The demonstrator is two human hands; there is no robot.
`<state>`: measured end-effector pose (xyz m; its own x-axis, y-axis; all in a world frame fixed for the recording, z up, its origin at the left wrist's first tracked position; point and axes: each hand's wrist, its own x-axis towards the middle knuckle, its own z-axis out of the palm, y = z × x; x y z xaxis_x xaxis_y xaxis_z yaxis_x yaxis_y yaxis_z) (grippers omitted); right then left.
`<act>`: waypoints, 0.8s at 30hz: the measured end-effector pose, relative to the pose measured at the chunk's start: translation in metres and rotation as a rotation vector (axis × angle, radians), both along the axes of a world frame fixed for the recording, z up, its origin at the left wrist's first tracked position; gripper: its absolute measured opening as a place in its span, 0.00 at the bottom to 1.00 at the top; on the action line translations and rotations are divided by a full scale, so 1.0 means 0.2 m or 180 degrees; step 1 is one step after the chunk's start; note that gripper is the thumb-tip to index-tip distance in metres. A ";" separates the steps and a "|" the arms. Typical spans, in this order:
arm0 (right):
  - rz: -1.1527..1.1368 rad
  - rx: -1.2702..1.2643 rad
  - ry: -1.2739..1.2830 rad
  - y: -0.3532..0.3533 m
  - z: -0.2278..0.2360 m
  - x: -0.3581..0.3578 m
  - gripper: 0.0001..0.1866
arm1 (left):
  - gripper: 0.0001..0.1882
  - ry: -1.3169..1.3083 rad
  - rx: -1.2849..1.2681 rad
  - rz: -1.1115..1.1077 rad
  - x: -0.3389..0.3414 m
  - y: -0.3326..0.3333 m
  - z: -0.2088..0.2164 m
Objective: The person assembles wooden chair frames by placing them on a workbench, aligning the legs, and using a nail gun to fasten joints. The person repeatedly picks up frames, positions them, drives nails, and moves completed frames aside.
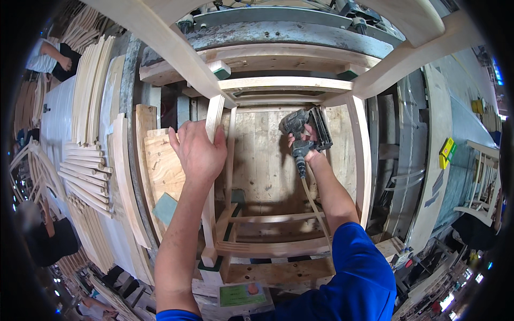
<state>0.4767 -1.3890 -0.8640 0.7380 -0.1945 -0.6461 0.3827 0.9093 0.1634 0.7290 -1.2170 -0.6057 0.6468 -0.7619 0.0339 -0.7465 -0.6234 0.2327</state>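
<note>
A pale wooden chair frame (360, 160) lies on the bench in front of me, its legs and rails forming a box. My left hand (201, 151) grips the frame's left rail, with the thumb on the inner side and fingers on the outer side. Inside the frame, near its right side, my right hand (310, 148) is closed round the handle of a dark pneumatic nail gun (295, 124). A thin air hose (316, 207) runs from the gun's handle down toward me. The nail gun's tip is hard to make out.
Stacks of pale wooden slats (92, 91) lie to the left. Beside the frame is a plywood piece (163, 170) with a green pad (165, 208). A thick wooden beam (257, 56) crosses the far side. A small yellow-green box (446, 154) sits at right. Other people work at the left.
</note>
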 end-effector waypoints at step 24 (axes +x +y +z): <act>0.8778 -0.7559 -0.2016 0.42 0.29 0.05 0.09 | 0.15 -0.0776 -0.0784 -0.0220 0.04 0.06 -0.14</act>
